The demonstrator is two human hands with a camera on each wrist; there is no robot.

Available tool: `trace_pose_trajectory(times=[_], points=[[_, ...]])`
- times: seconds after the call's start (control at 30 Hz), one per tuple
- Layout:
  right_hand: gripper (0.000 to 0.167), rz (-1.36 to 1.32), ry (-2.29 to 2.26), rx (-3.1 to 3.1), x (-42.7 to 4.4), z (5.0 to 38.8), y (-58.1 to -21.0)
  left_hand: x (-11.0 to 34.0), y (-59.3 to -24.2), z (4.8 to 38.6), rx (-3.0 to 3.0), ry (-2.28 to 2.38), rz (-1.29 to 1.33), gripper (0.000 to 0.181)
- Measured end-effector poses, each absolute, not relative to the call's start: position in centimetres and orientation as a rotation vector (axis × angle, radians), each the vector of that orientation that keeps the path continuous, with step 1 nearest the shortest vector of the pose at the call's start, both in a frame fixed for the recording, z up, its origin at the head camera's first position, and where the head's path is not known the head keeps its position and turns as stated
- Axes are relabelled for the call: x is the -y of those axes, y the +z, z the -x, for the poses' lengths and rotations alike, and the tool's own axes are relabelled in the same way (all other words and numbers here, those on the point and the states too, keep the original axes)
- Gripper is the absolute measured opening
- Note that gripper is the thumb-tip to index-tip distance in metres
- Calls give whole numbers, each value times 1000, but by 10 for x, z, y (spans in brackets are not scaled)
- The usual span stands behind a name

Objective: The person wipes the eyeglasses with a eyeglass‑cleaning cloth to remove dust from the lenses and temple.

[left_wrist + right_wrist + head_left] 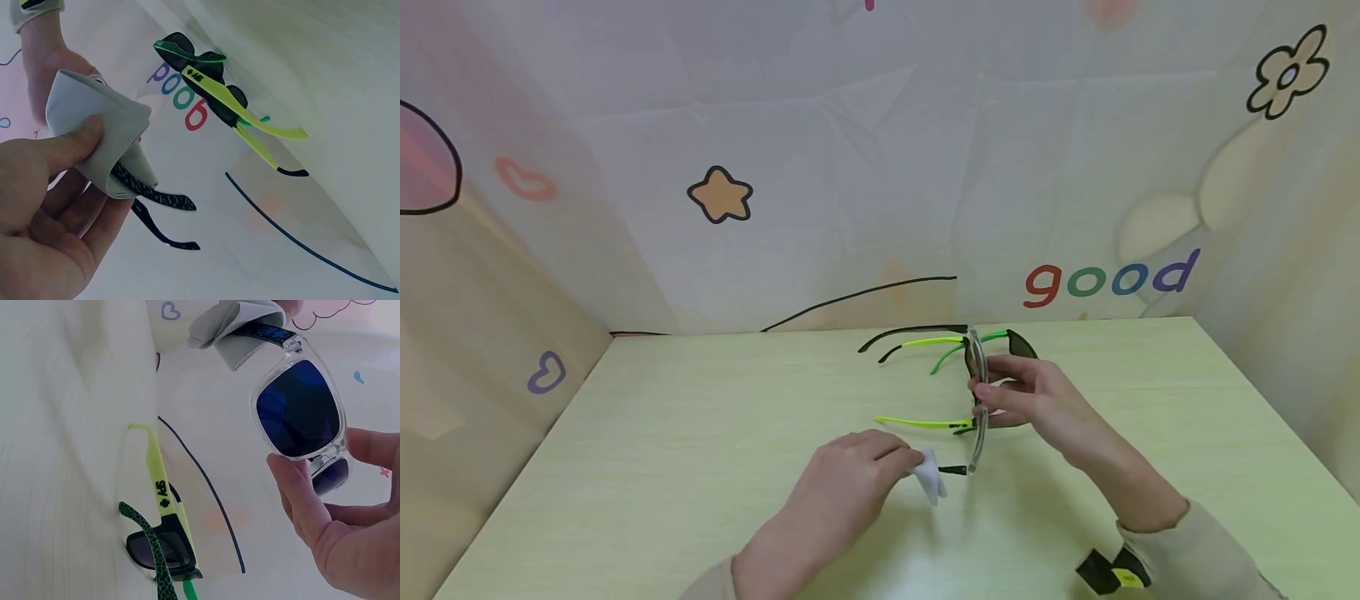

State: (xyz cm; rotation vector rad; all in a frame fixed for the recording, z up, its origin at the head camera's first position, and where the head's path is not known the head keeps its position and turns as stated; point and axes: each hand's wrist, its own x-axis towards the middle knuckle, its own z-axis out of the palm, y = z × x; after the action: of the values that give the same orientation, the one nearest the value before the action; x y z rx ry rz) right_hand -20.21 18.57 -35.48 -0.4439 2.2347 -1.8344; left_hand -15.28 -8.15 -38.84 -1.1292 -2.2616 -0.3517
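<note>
Clear-framed sunglasses [299, 409] with blue-black lenses and dark patterned arms are held above the table. My right hand [1045, 404] pinches them at the bridge, between the lenses, with thumb and fingers. A light grey cloth [94, 119] is folded around one arm of these sunglasses. My left hand [853, 483] grips that cloth between thumb and fingers, and the tip of the arm [172, 200] sticks out past it. In the head view the cloth hides most of this arm.
Yellow-armed sunglasses [215, 90] with a black front lie on the table [662, 433] behind the held pair. Green sunglasses [1022, 344] lie right beside them, partly hidden by my right hand. A printed curtain [850, 167] rises behind the table's far edge.
</note>
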Motion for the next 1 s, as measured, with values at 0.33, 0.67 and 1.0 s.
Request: trace_pose_trajectory(times=[0.33, 0.67, 1.0], points=[[50, 463, -1808, -2240, -193, 204, -354, 96, -386, 160, 2349, -523, 1122, 25], [53, 398, -1817, -2236, -201, 205, -351, 107, -387, 163, 2431, -622, 1169, 26], [55, 423, -1839, -2184, -200, 205, -352, 104, -386, 166, 2286, -546, 1187, 28]])
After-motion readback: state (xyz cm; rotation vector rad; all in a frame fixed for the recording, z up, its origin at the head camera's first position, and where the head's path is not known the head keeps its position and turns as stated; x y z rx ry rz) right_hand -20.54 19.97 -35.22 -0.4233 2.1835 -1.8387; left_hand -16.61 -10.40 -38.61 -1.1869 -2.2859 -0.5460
